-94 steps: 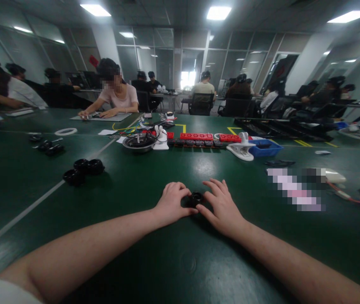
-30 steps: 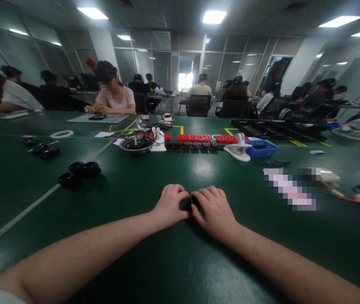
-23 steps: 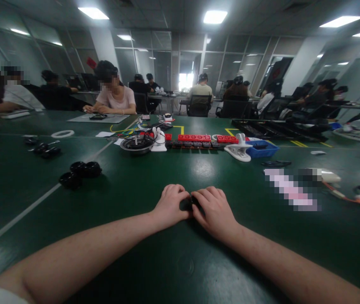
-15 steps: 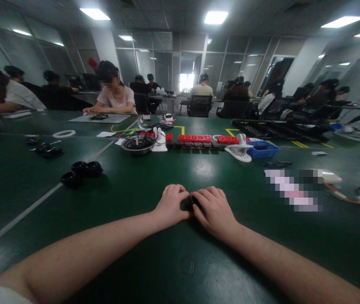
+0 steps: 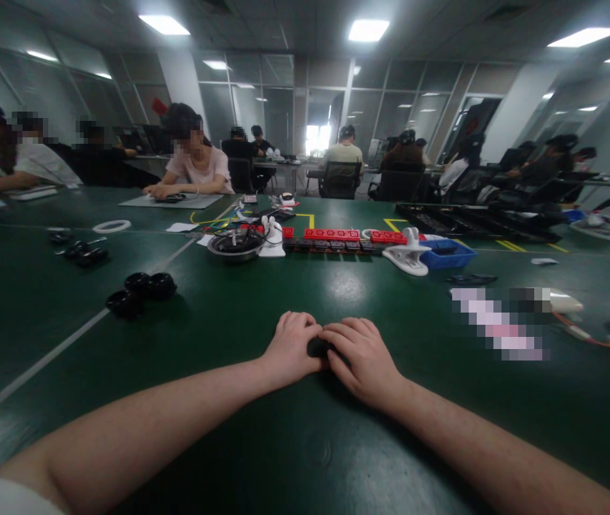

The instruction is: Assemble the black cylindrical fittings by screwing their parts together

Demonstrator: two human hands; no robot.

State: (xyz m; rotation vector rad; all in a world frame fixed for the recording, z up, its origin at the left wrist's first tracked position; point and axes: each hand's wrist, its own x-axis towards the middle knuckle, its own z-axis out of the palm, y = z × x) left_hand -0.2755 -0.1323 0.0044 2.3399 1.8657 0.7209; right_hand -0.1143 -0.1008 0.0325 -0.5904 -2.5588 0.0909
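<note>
A glossy dark green table [image 5: 229,450] stretches across the scene, a pale line [image 5: 52,356] crossing its left side. At left on it lie round black parts [image 5: 125,303] in a close cluster; farther off are smaller black pieces [image 5: 89,254] and a white ring [image 5: 111,232]. Across the far middle are a metal bowl [image 5: 227,254], red blocks [image 5: 332,234] in a row, a white clip stand [image 5: 410,257] and, just beside that, a blue bin [image 5: 453,260].

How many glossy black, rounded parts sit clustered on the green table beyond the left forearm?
3 in view: the near-left part, the rear part and the right-hand part. More could be hidden behind these.
</note>
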